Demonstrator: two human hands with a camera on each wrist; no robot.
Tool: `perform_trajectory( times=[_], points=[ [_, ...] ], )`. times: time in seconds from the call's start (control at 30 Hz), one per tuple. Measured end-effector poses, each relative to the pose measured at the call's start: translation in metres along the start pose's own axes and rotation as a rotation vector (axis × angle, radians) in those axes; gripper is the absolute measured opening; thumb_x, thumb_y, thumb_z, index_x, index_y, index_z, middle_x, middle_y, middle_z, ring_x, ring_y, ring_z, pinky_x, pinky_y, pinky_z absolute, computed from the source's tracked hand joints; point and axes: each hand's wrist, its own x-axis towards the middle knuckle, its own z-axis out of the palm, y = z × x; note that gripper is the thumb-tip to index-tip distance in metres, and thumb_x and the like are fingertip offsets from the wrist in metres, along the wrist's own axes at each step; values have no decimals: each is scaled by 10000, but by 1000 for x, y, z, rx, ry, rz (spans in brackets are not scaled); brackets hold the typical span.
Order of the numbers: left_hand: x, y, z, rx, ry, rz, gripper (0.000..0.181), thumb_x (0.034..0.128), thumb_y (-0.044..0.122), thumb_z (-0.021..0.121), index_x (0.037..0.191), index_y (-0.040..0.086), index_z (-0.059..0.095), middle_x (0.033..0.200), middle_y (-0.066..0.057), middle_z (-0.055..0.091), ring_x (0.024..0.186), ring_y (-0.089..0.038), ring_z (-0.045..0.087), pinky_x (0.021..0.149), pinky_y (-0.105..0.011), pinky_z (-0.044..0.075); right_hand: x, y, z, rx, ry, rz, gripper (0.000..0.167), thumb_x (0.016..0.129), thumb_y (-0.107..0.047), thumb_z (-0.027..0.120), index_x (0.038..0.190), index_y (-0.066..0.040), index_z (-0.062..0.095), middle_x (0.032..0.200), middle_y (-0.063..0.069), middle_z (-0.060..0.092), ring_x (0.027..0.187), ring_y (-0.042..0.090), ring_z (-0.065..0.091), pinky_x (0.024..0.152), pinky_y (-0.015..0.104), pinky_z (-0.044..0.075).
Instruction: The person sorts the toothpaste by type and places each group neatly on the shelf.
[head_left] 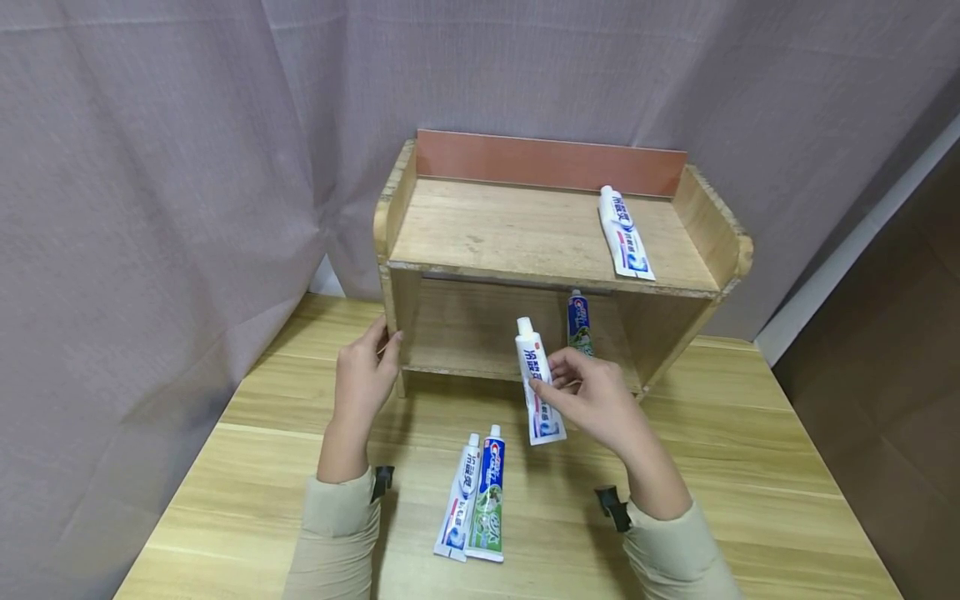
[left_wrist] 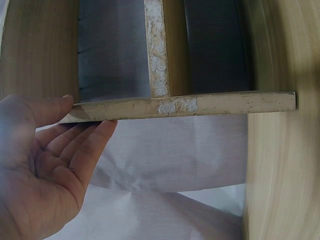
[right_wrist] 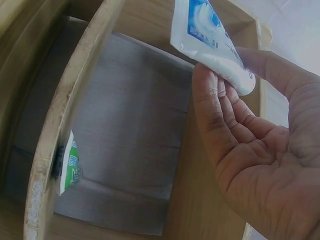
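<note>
Left hand [head_left: 365, 367] gripping a wooden shelf unit [head_left: 495, 229], a person's right hand [head_left: 596, 396] pinches a white toothpaste tube [head_left: 532, 365] that could drop if the hold slackens.

The person's left sleeve [head_left: 330, 562] and right sleeve [head_left: 686, 567] are plain beige, softly creased, with broad cuffs [head_left: 341, 504] — a small black fitting [head_left: 382, 482] juts inward at the left wrist, a two-part black clip [head_left: 613, 508] at the right.

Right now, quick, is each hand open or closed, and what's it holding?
Left hand: closed, gripping the shelf's side panel.
Right hand: closed, holding a white toothpaste tube in front of the shelf.
</note>
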Motion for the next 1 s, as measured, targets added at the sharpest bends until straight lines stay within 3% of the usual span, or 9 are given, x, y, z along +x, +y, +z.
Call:
perform_trajectory(
  times=[1.0],
  points=[
    [0, 0, 1, -6, 5, 13, 340, 990, 124, 652, 1305, -5, 637, 1186, -226, 690, 1066, -344, 699, 834, -340, 627, 5, -8, -14, -51, 36, -41, 222, 871, -182, 805, 1009, -54, 687, 886, 34, 720, 788, 148, 674, 641, 233, 625]
  ],
)
